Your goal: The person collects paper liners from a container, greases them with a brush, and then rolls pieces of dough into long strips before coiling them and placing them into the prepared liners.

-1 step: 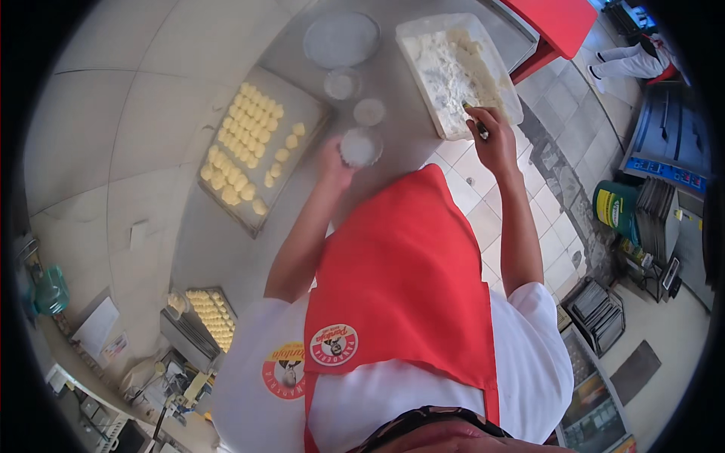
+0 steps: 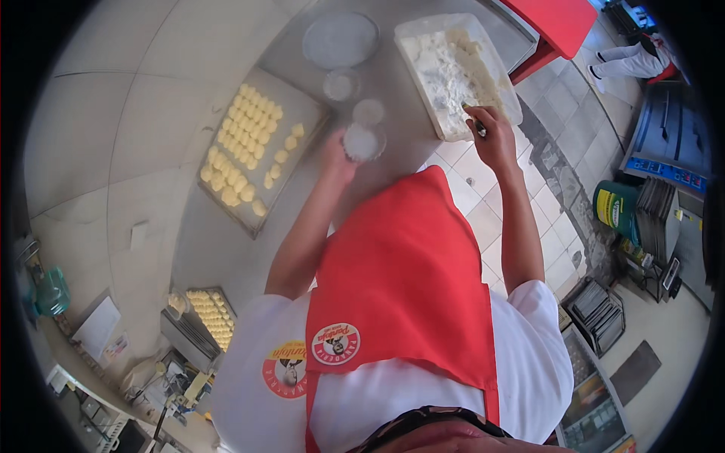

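My left hand (image 2: 338, 157) is closed on the side of a small clear round cup (image 2: 365, 142) with white contents, at the near end of a row of similar vessels. My right hand (image 2: 491, 130) grips a slim tool (image 2: 477, 124) over the near end of a large white plastic tub (image 2: 514, 106). The tool's working end is hard to make out, so I cannot tell its kind. In the tub, white stuff (image 2: 445, 72) lies beside a pale beige, lumpy mass (image 2: 479, 60). Whether the white stuff is powder or cream is unclear.
On the metal table (image 2: 283, 57) are another cup (image 2: 341, 84), a small round vessel (image 2: 368, 112) and a larger round one (image 2: 341, 39). A baking tray (image 2: 302, 151) with many yellow dough pieces lies left. A red table (image 2: 555, 23) stands far right; beyond, another person (image 2: 634, 60).
My left hand and the cup have shifted very slightly away from me and to the right. My right hand stays at the tub with the tool.
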Demonstrator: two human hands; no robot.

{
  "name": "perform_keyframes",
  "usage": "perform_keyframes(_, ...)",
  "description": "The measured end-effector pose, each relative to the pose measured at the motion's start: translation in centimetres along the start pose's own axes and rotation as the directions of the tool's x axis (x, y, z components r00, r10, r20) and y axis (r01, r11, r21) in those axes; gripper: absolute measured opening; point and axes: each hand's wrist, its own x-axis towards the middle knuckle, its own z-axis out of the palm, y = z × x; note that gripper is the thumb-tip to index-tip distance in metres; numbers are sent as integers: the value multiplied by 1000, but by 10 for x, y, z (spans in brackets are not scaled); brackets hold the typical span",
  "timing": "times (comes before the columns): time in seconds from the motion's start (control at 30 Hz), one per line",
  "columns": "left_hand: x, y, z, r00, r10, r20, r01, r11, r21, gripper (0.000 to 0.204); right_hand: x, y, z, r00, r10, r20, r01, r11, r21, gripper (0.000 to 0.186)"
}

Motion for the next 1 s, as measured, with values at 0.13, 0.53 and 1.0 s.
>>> perform_keyframes(0.13, 33, 25, 68, 998, 67, -4, -67, 998, -19, 34, 18, 26, 4, 970, 87, 227, -29, 968, -248, 41)
perform_keyframes(0.53, 33, -21, 38, 716, 547, 434, -224, -409, 885, 102, -60, 56, 15, 883, 330, -333, -368, 928, -58, 50)
perform_keyframes(1.0, -39, 9, 16, 446, 619, 647, -416, -496, 762, 94, -89, 76, 46, 750, 618, -236, -534, 776, 336, 59)
